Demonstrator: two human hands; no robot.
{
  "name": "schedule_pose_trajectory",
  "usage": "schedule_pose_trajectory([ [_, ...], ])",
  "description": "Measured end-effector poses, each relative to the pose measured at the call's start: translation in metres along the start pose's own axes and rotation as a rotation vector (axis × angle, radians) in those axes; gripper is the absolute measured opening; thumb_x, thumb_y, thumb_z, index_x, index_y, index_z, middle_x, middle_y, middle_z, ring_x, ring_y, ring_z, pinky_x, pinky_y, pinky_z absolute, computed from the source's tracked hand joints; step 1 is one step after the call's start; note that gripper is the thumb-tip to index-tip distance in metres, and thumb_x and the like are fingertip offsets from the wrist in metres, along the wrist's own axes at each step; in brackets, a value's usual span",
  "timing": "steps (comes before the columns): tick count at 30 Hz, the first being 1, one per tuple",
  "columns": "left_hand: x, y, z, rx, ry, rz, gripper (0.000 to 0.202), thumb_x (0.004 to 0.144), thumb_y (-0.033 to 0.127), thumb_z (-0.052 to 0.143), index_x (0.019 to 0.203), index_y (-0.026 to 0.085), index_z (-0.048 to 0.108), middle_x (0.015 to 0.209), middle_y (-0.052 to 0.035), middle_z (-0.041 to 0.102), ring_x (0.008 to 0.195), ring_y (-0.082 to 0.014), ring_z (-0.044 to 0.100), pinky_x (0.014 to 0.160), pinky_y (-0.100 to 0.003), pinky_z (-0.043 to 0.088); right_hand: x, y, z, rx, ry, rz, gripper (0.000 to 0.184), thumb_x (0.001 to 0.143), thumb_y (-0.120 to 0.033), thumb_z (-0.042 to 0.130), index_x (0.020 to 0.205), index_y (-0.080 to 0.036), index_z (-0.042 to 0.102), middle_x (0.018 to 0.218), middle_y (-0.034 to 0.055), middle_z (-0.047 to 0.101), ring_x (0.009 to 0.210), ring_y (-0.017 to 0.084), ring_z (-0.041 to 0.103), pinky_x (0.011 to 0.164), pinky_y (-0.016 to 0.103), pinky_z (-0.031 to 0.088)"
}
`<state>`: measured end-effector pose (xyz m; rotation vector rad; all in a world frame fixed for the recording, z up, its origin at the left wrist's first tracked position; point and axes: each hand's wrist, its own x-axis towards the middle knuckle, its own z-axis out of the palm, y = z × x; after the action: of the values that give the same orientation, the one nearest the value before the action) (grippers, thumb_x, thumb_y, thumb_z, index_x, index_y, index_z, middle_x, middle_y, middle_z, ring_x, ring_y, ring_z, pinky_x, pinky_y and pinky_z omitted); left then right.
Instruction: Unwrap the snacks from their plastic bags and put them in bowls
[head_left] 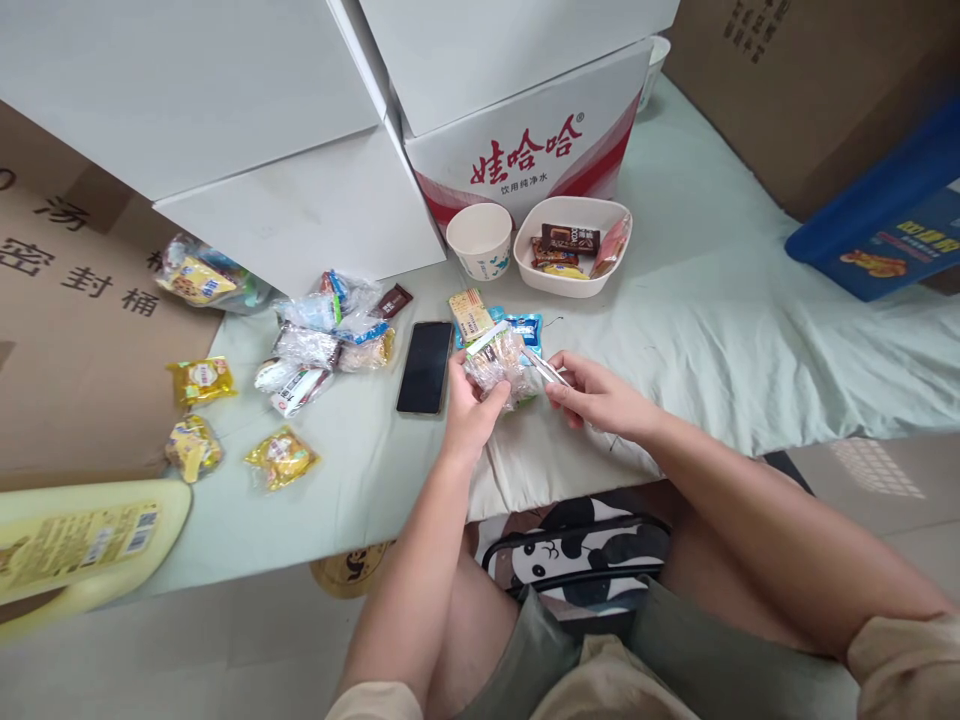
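Observation:
My left hand (471, 408) is closed around a clear-wrapped snack packet (496, 362) and holds it just above the pale green cloth (705, 300). My right hand (592, 395) pinches the right end of the same packet's wrapper, fingers pressed together. Under the packet lie a yellow-labelled packet (469, 314) and a blue packet (523, 328). A black phone (425, 366) lies flat just left of my left hand.
A white bowl (574, 282) holds several snack bars, beside a paper cup (480, 240). Several wrapped snacks (322, 335) and yellow packets (201, 380) lie to the left. White boxes (525, 150) stand behind; cardboard (67, 330) is left, a blue box (885, 215) right.

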<state>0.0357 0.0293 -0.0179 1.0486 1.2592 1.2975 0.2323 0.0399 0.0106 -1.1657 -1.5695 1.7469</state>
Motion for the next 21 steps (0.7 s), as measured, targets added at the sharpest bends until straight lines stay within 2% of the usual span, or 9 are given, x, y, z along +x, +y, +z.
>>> schedule_pose_trajectory([
  [4, 0.0, 0.0, 0.0, 0.022, -0.016, 0.005, 0.062, 0.074, 0.028, 0.075, 0.125, 0.025, 0.04, 0.118, -0.0069, 0.068, 0.106, -0.0211, 0.068, 0.095, -0.034, 0.053, 0.0, -0.001, 0.001, -0.015, -0.004, 0.016, 0.021, 0.093, -0.042, 0.05, 0.093, -0.022, 0.047, 0.07, -0.0032, 0.058, 0.05, 0.009, 0.044, 0.05, 0.025, 0.036],
  [8, -0.001, 0.001, 0.0, 0.045, -0.019, 0.012, 0.06, 0.075, 0.025, 0.073, 0.124, 0.025, 0.04, 0.115, -0.0066, 0.068, 0.103, -0.0209, 0.069, 0.093, -0.034, 0.053, 0.001, -0.002, 0.005, 0.014, -0.042, 0.001, 0.031, 0.097, -0.04, 0.038, 0.088, -0.018, 0.057, 0.074, 0.0013, 0.061, 0.055, 0.01, 0.044, 0.057, 0.027, 0.04],
  [13, -0.002, 0.001, 0.001, 0.077, -0.051, 0.016, 0.059, 0.075, 0.025, 0.072, 0.125, 0.024, 0.04, 0.114, -0.0064, 0.067, 0.102, -0.0205, 0.068, 0.092, -0.034, 0.053, 0.002, 0.001, 0.011, 0.06, -0.092, 0.053, 0.037, 0.098, -0.043, 0.039, 0.094, -0.015, 0.062, 0.072, 0.0023, 0.063, 0.052, 0.01, 0.045, 0.055, 0.027, 0.038],
  [21, -0.004, -0.004, -0.001, 0.078, -0.136, 0.037, 0.061, 0.077, 0.03, 0.073, 0.127, 0.025, 0.038, 0.12, -0.008, 0.065, 0.107, -0.0218, 0.067, 0.096, -0.038, 0.052, 0.005, 0.003, 0.015, 0.05, -0.077, 0.049, 0.037, 0.097, -0.047, 0.041, 0.091, -0.016, 0.06, 0.072, 0.0013, 0.062, 0.051, 0.009, 0.047, 0.052, 0.024, 0.039],
])
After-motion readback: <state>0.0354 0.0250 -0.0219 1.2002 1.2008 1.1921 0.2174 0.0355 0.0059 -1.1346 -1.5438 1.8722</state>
